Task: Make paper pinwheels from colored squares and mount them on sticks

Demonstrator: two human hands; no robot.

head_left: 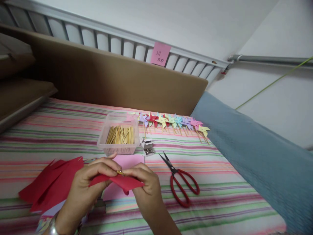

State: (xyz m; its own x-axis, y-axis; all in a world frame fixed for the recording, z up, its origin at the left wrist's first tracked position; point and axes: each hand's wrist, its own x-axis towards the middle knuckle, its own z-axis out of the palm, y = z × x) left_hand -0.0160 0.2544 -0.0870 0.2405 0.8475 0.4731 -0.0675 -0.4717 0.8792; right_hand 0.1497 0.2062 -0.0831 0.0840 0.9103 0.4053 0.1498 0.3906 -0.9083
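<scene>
My left hand (85,182) is closed on the left side of a folded red paper (122,182). My right hand (146,186) pinches the paper's right side, fingertips close to those of the left. Between the two sets of fingertips shows a small yellowish piece with a shiny spot, too small to make out. Under the hands lies a pink paper sheet (129,160). Red paper pieces (56,182) are piled beside my left hand. Red-handled scissors (178,176) rest partly open to the right of my right hand.
A clear plastic box (104,140) holds many wooden sticks (121,135). Next to it stands a small opened box (148,148) of metal pins. Several paper pinwheels (171,121) lie in a row at the back, before a brown board (117,75). Stacked packages (22,94) stand at left.
</scene>
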